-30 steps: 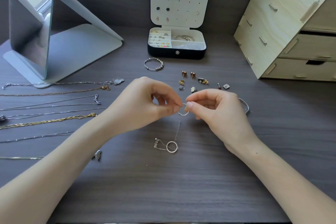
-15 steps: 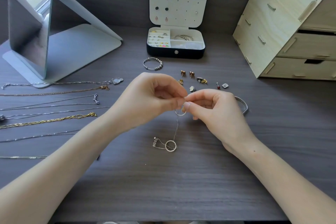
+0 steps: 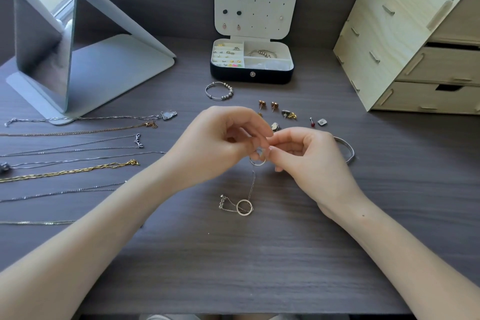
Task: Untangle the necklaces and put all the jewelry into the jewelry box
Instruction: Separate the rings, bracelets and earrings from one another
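Left hand (image 3: pixel 217 144) and right hand (image 3: pixel 310 163) pinch silver hoop (image 3: pixel 257 160).

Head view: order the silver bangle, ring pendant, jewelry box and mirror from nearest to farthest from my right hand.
1. Silver bangle, right beside the right hand.
2. Ring pendant, front left.
3. Jewelry box, back centre.
4. Mirror, far back left.

Home dressing table, mirror (image 3: pixel 46 41), wooden drawers (image 3: pixel 415 41)

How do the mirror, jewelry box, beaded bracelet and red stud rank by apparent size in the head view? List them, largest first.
mirror
jewelry box
beaded bracelet
red stud
No close calls.
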Available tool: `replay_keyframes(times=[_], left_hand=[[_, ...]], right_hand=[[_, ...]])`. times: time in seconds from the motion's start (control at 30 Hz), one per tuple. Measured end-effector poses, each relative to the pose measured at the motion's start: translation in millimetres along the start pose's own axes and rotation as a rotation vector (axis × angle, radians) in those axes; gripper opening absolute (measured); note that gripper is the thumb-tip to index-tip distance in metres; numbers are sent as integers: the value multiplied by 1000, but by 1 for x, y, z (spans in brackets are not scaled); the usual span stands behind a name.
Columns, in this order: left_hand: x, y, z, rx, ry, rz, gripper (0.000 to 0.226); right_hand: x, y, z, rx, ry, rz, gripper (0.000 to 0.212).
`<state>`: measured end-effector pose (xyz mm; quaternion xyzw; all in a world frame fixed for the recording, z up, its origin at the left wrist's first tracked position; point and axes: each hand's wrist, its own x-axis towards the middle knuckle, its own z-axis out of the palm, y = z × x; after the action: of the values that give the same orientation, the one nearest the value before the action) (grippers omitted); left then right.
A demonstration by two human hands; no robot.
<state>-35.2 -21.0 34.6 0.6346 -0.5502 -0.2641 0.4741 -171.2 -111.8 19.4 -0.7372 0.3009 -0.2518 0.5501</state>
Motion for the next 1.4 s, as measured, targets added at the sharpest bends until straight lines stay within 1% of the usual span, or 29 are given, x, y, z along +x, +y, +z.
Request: replay_keyframes(times=[0.13, 0.27, 0.4, 0.6, 0.73, 0.8, 0.87, 0.93, 1.0, 1.1, 1.17, 1.27, 1.33, 1.4], left_hand=[[0, 0, 0, 32, -4, -6, 29], [0, -1, 2, 45, -2, 3, 29], [2, -5, 5, 58, 2, -8, 30], [2, -6, 6, 32, 35, 12, 22], [2, -7, 4, 34, 104, 41, 18], [2, -8, 1, 26, 138, 17, 15], [2, -10, -2, 22, 130, -38, 23], [1, -11, -4, -4, 76, -100, 33], [1, -12, -4, -31, 23, -144, 38], [0, -13, -1, -11, -48, -141, 28], [1, -14, 0, -10, -64, -136, 26], [1, -17, 0, -50, -44, -136, 23], [1, -17, -2, -41, -25, -135, 22], [2, -17, -4, -16, -14, -137, 17]], right_hand=[[-1, -2, 0, -2, -5, 8, 18], [-2, -4, 0, 11, -11, 5, 24], [-2, -5, 0, 18, -17, 8, 21], [-3, -8, 0, 35, -16, 18, 15], [-3, -8, 0, 34, 2, 55, 16], [-3, -9, -1, 50, 14, 83, 14], [-2, -11, -3, 82, 19, 109, 12], [-2, -12, -5, 117, 16, 124, 12], [-1, -12, -6, 135, 10, 131, 13], [-1, -12, -6, 144, 2, 139, 12], [0, -12, -7, 148, -5, 142, 12], [0, -12, -8, 162, -18, 148, 13], [0, -12, -8, 171, -27, 151, 13], [0, -12, -8, 170, -38, 153, 13]])
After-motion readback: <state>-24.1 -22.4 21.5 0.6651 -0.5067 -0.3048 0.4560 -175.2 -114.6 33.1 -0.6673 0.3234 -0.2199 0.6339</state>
